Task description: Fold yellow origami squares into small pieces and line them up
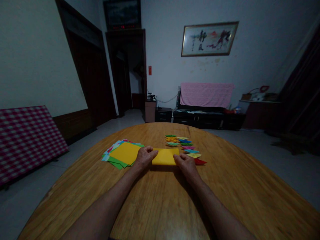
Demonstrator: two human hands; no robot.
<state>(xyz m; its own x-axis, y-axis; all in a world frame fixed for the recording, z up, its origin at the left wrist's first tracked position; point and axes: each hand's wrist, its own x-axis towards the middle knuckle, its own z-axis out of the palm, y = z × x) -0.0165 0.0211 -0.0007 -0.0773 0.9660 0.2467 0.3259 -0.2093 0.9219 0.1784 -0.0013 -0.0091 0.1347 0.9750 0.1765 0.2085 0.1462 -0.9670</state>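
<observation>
Between my two hands is a yellow sheet of paper (165,157), wider than it is tall, and it looks folded. My left hand (145,156) pinches its left end, thumb on top. At the right end, my right hand (185,163) grips it the same way, with the fingers partly hidden beneath. Left of my left hand lies a fanned stack of coloured paper (126,153), a yellow sheet uppermost and green, white, blue and pink edges peeking out. Just beyond my right hand are several small folded paper pieces (188,147) in two rows, with a red piece (200,162) nearest.
Everything rests on a round wooden table (160,206). Against the far wall stands a black low cabinet (197,116) with a pink cloth (206,94) draped above it. A red-and-white checked cloth panel (30,140) leans at the left.
</observation>
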